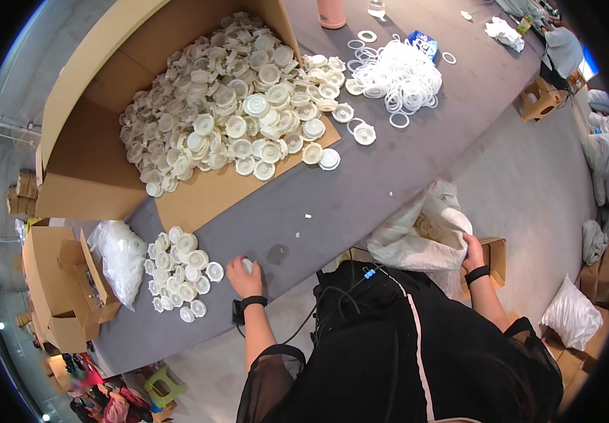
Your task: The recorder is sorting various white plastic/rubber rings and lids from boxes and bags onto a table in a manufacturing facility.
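Note:
My left hand (246,278) rests at the table's near edge, its fingers closed round a small white plastic lid (248,266), mostly covered by them. To its left lies a small group of white round lids (186,243). My right hand (472,254) grips the rim of a white woven sack (404,243) beside the table edge. The sack's mouth is open, and pale pieces I cannot make out lie inside. Farther off, a large heap of the same lids (234,99) spills from a tipped cardboard box (93,134) onto its flap.
White rings (399,74) lie piled at the far side of the grey table (361,166), by a blue packet (423,46) and a pink cup (331,14). A clear plastic bag (119,257) and a smaller carton (57,282) stand left. A cable (303,326) hangs near my body.

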### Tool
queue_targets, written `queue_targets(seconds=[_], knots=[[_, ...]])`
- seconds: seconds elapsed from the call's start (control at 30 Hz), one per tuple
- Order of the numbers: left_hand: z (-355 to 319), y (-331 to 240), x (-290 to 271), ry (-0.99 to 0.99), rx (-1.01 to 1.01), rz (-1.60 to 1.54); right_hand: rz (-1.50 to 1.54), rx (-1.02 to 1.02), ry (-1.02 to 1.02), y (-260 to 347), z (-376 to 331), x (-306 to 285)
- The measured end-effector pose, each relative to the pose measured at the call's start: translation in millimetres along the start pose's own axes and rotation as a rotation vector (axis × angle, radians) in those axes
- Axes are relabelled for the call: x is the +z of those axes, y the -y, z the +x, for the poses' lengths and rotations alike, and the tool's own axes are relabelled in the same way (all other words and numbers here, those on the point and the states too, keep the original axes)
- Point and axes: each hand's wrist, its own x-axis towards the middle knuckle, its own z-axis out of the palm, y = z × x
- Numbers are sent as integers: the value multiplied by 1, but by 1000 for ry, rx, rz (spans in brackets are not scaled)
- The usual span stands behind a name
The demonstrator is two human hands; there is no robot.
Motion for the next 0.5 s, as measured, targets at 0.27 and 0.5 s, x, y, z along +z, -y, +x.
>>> queue_targets(seconds=[0.27,0.5], knots=[[28,45,-25,-189,-444,226,-1,-5,29,-5,1,-3],[21,53,-44,-426,-338,63,-21,16,-19,-8,9,-9]])
